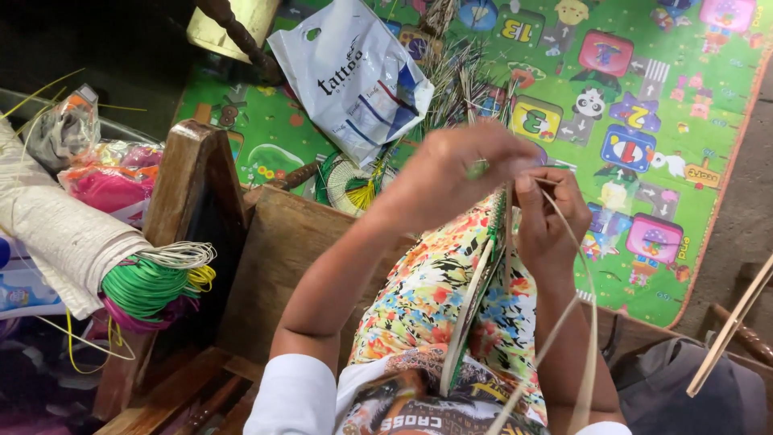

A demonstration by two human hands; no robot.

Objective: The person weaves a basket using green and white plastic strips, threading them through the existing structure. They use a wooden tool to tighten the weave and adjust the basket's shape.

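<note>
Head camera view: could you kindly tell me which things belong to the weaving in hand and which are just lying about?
In use:
left hand
right hand
round woven piece
pale weaving strips

Lying about:
white plastic bag
green and white cord bundle
play mat
finished woven disc

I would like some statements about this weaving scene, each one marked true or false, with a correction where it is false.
1. Both hands work at the top edge of a round woven piece standing on edge on the lap. True.
2. The left hand wears a ring. True.
3. The white plastic bag lies on the wooden chair. False: it lies on the green play mat.
4. The bundle of cords at the left is all blue. False: it is green, with white, yellow and pink strands.
5. A pale strip curves down from the right hand. True.
6. The skirt is plain black. False: it has a colourful floral print.
</note>
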